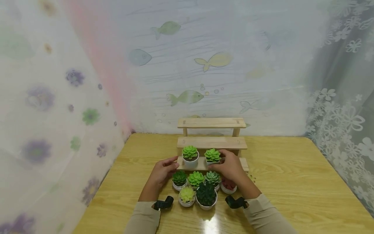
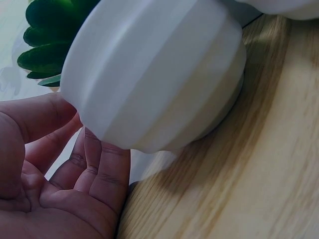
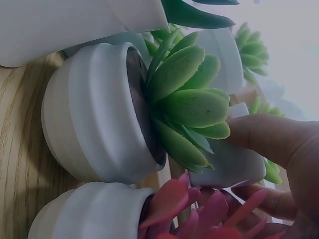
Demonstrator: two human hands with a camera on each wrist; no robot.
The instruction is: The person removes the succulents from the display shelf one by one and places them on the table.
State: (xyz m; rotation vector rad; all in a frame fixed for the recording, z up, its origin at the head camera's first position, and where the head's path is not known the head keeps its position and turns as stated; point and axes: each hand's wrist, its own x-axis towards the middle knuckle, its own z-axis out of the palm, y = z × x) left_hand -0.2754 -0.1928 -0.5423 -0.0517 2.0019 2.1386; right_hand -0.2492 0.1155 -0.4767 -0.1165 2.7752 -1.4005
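Observation:
My right hand (image 1: 229, 164) grips a small potted succulent (image 1: 212, 156) with bright green leaves, at the right part of the lowest step of a wooden stand (image 1: 241, 143). In the right wrist view its grey-white pot (image 3: 234, 167) sits between thumb and fingers, partly hidden by a nearer plant. My left hand (image 1: 161, 170) is at the left end of that step, fingertips at the board's end; whether they press it is unclear. In the left wrist view its fingers (image 2: 107, 174) extend behind a ribbed white pot (image 2: 154, 74). Another green succulent (image 1: 190, 155) stands on the same step.
Several potted succulents stand before the stand, including a dark green one (image 1: 206, 195), a yellow-green one (image 1: 187, 195) and a red one (image 1: 229, 184) under my right wrist. The wooden table (image 1: 292, 182) meets a curtain printed with fish (image 1: 190, 97) behind.

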